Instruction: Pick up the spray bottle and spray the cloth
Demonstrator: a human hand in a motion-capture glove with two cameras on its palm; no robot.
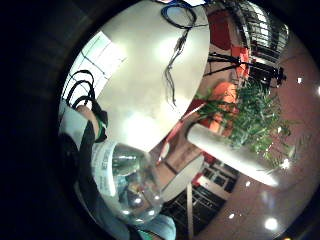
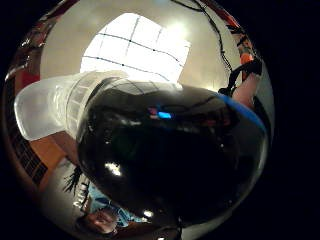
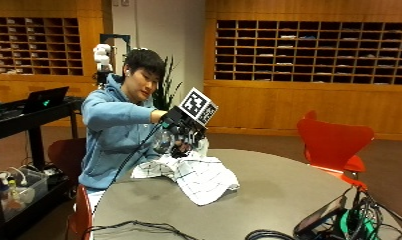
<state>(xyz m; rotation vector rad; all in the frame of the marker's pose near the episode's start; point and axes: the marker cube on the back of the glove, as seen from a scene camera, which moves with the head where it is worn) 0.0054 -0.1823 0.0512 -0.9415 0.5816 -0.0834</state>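
Observation:
In the outside view my gloved right hand (image 3: 182, 131) grips a clear spray bottle (image 3: 165, 141) and holds it up in the air, just above the far end of the cloth. The white checked cloth (image 3: 191, 175) lies crumpled on the round grey table (image 3: 274, 190) in front of the person. The bottle (image 2: 170, 160) fills the thumb side palm view, with its pale translucent top (image 2: 45, 110) to one side and the cloth (image 2: 135, 45) behind it. In the little finger side palm view the bottle (image 1: 127, 180) sits close to the palm, with the cloth (image 1: 95, 62) beside the table top (image 1: 150, 85).
Black cables and a device (image 3: 334, 225) lie at the table's near right edge, and another cable (image 3: 134, 229) at the near left. An orange chair (image 3: 334, 142) stands at the right. A cart with a laptop (image 3: 44, 100) is at the left.

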